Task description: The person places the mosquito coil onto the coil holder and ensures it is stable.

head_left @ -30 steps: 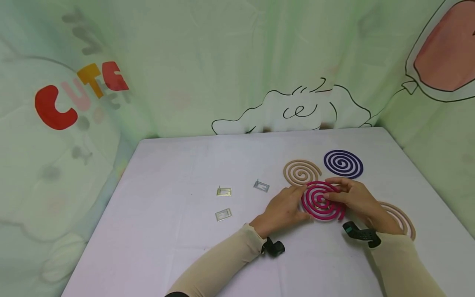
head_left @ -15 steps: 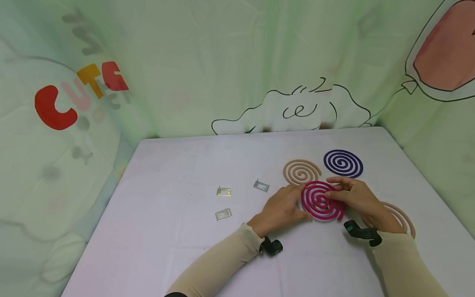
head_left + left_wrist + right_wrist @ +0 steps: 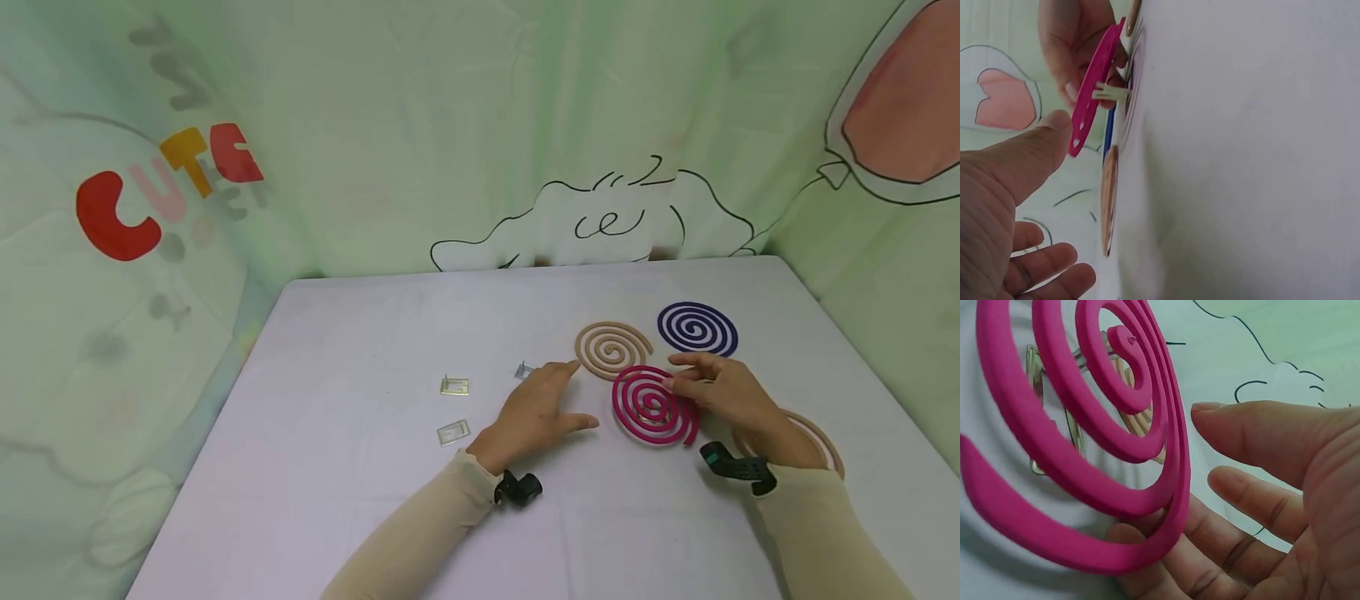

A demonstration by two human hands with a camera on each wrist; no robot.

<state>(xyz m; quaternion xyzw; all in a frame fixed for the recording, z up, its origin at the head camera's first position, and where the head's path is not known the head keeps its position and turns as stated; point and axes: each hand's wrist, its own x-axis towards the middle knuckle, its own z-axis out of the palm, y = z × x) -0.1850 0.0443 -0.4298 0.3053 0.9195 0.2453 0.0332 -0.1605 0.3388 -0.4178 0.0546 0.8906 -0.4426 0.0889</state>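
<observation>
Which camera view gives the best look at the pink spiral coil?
The head view: it shows the pink spiral coil nearly whole from above, its winding easy to follow. The right wrist view is closer but crops its top; the left wrist view shows it almost edge-on, tilted.

The pink coil (image 3: pixel 650 405) looks smooth and matt; the stand (image 3: pixel 1034 369) beneath it is glossy metal; the tan coil (image 3: pixel 611 350) is matt; the tabletop (image 3: pixel 360 450) wears matt cloth, faintly creased; the backdrop (image 3: pixel 405 167) is printed cloth, softly rippled.
</observation>
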